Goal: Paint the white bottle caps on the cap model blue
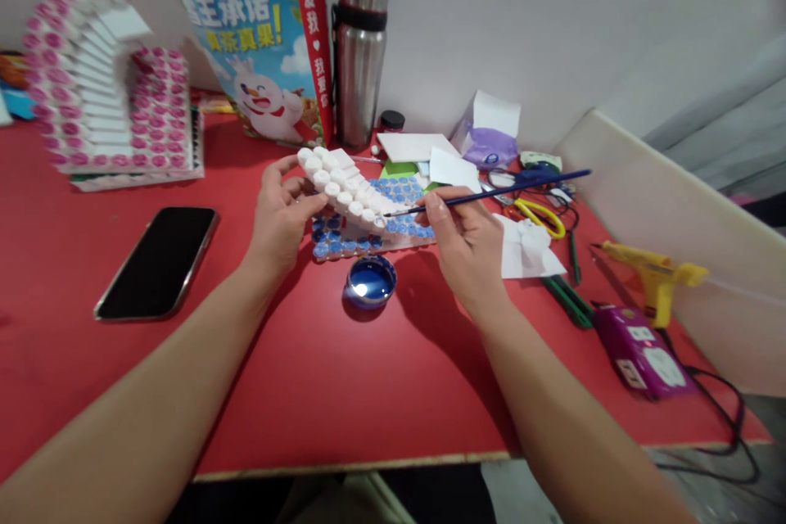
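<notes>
My left hand (283,209) grips the raised white end of a small craft model (362,205) built from white bottle caps, its lower caps painted blue, standing on the red table (344,377). My right hand (467,241) pinches a thin blue paintbrush (491,190); the brush tip touches the model's white caps near its middle. A small round dish of blue paint (370,280) sits just in front of the model, between my two hands.
A black phone (158,262) lies at the left. A larger pink-and-white cap model (104,74) stands at the back left. A steel flask (359,57) and printed bag (258,41) stand by the wall. Scissors (540,214), paper, a yellow glue gun (657,278) and a purple box (639,348) crowd the right.
</notes>
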`<state>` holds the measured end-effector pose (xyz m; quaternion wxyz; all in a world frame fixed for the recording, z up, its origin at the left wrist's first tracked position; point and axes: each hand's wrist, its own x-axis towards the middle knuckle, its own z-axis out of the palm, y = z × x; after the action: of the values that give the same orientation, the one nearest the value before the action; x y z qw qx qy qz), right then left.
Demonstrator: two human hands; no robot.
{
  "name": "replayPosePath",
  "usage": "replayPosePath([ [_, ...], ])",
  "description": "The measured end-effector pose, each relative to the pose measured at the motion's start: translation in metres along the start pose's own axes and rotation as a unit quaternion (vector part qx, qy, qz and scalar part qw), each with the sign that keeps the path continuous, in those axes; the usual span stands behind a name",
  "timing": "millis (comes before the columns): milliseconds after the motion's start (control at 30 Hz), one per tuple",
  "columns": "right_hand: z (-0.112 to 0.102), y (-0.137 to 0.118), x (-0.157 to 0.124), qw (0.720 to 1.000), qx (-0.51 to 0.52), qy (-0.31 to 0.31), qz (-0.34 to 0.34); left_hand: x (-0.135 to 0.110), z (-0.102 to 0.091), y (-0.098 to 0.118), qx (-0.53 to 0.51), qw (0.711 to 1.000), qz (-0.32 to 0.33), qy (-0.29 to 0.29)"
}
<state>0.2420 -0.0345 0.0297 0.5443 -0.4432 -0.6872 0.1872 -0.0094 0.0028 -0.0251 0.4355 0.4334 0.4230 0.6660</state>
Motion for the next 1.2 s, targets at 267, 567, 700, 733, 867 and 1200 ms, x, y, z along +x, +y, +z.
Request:
replayPosePath([
  [267,-0.0005,0.0009,0.0003,1.0,0.01,-0.004,0.017,-0.0004,0.0027,0.003,-0.001,1.0,-0.005,0.013],
  [567,-0.0016,0.0002,0.001,1.0,0.008,0.001,0.022,-0.0014,0.0039,0.0048,0.006,1.0,-0.007,0.009],
  [700,-0.0007,-0.0008,0.0006,1.0,0.013,0.002,0.017,-0.0008,0.0032,0.0041,0.004,1.0,-0.008,0.012],
  [733,-0.0002,-0.0013,0.0004,1.0,0.015,-0.002,0.017,-0.0007,0.003,0.0037,0.004,1.0,-0.006,0.011],
  [867,0.002,-0.0031,-0.0008,1.0,0.027,-0.007,0.007,-0.0002,0.0021,0.0026,0.002,1.0,-0.002,0.01],
  [1200,0.0017,-0.0025,-0.0016,1.0,0.017,-0.009,0.004,-0.0011,0.0033,0.0071,0.005,1.0,-0.013,0.013],
])
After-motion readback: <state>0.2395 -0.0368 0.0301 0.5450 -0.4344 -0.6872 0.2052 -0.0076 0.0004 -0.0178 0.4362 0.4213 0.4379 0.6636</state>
